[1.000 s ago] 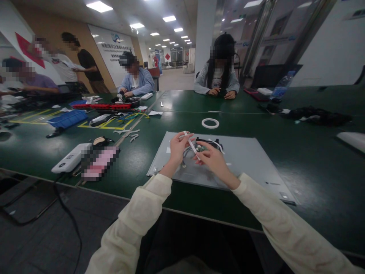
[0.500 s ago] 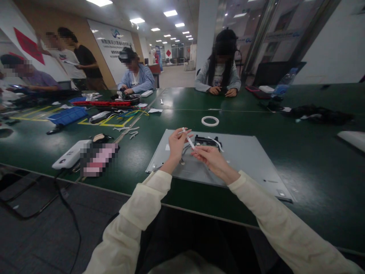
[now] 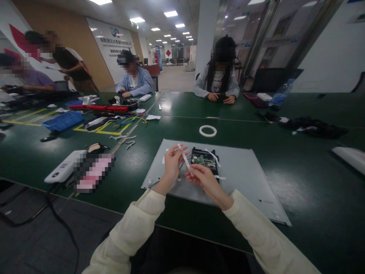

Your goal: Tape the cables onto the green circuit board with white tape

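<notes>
A short white strip of tape (image 3: 185,159) is stretched between my two hands. My left hand (image 3: 172,161) pinches its upper end, and my right hand (image 3: 203,177) pinches the lower end between thumb and fingers. Below them a flat grey panel (image 3: 239,171) lies on the green table. On the panel sits a black-framed green circuit board (image 3: 203,161), partly hidden behind my right hand. White tape pieces (image 3: 213,156) stick to the board's frame. Grey cables run beside it, largely covered by my left hand.
Behind the panel lies a white tape roll (image 3: 208,131). To the left are a white power bank (image 3: 65,166), a blurred pink item (image 3: 95,171), a blue tray (image 3: 62,120) and grey tape scraps (image 3: 129,144). Two people sit across the table; a water bottle (image 3: 282,93) stands at the right.
The view has tilted upward, so the table things sit lower in the picture and more of the circuit board shows. Both hands keep their hold on the tape strip.
</notes>
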`<state>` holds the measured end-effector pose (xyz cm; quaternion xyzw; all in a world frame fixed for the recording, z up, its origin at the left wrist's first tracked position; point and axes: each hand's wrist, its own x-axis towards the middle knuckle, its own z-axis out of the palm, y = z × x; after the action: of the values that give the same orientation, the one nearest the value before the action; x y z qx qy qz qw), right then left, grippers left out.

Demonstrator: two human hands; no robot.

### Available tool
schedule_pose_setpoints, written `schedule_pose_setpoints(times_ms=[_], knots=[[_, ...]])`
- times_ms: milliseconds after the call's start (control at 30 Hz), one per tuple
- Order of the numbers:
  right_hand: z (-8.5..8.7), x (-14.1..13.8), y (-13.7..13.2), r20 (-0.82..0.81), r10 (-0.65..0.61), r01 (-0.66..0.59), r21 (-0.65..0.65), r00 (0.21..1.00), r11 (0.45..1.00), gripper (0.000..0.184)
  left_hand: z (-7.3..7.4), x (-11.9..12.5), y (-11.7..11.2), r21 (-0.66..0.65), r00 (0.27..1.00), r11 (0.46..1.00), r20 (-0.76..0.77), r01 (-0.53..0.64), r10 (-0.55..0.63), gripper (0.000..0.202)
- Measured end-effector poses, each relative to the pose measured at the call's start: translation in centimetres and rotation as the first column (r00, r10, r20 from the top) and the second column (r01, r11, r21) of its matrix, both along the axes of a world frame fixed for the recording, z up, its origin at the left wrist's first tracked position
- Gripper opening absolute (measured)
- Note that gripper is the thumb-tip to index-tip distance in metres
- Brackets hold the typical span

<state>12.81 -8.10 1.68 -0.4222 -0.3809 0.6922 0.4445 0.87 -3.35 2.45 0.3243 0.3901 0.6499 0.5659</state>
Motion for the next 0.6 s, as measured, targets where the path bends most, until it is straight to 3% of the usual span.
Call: schedule_pose_setpoints(times_ms=[200,367,467,600], knots=[[-0.7,-0.1,0.5,0.104,0.004,-0.011,0.065,0.995,0.998,0.045,0.9,0.6,-0.7,-0.077,0.987,0.989,0.103,0.129,-0.120,0.029],[-1.1,0.0,0.1,0.326,0.036,-0.127,0.264,0.945,0.956,0.038,1.0,0.8,-0.9,-0.109,0.966,0.962,0.088,0.250,-0.241,0.029],[-1.0,0.0,-0.1,0.385,0.055,-0.174,0.281,0.921,0.944,0.045,1.0,0.8,-0.8,-0.049,0.978,0.977,-0.014,0.206,-0.207,0.030],[-0.6,-0.1,-0.1,0.274,0.032,-0.105,0.256,0.961,0.961,0.049,0.9,1.0,-0.7,-0.011,0.987,0.993,-0.102,0.121,-0.121,0.031]])
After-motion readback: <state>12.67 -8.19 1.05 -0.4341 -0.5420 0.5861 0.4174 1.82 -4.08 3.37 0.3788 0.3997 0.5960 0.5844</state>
